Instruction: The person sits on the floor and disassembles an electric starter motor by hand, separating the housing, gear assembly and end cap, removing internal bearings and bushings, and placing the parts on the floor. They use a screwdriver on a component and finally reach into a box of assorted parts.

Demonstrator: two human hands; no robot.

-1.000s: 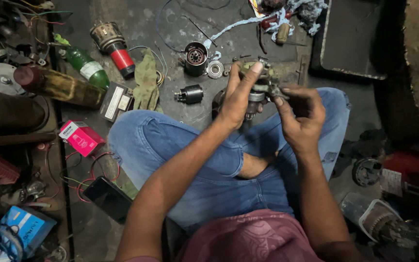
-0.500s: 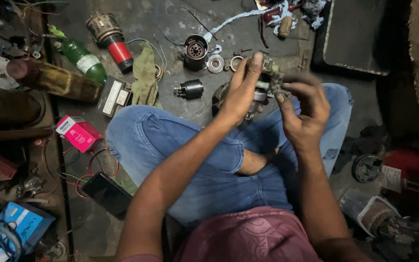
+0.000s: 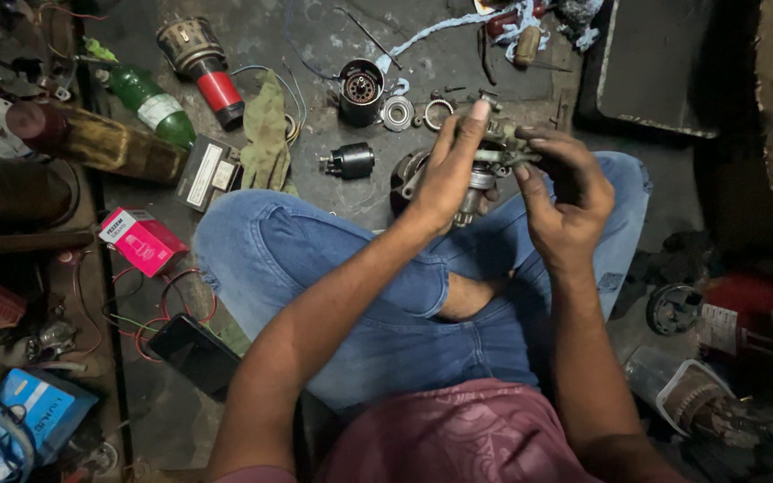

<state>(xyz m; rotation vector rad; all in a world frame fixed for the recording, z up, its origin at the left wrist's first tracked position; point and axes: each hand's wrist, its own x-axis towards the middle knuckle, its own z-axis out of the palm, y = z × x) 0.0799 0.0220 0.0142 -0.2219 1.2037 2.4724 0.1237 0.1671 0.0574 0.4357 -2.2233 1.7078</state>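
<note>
I sit cross-legged in blue jeans on a dark floor. My left hand (image 3: 449, 170) and my right hand (image 3: 565, 192) both grip a small grey metal motor part (image 3: 494, 154), held up above my knees. A larger dark motor housing (image 3: 409, 174) lies on the floor just beneath my left hand. Further out lie a black cylindrical solenoid (image 3: 349, 161), an open round motor casing (image 3: 361, 89), a bearing (image 3: 397, 114) and a metal ring (image 3: 438, 114).
On the left lie a green bottle (image 3: 149, 103), a brown bottle (image 3: 91, 143), a red-tipped armature (image 3: 203, 63), an olive rag (image 3: 266, 130), a pink box (image 3: 143, 241) and a black phone (image 3: 191, 353). A dark tray (image 3: 650, 63) sits at the top right. Clutter lines both sides.
Both hands with the motor part have shifted slightly; my right fingers have moved along the top of the part. The camera view has dropped a little.
</note>
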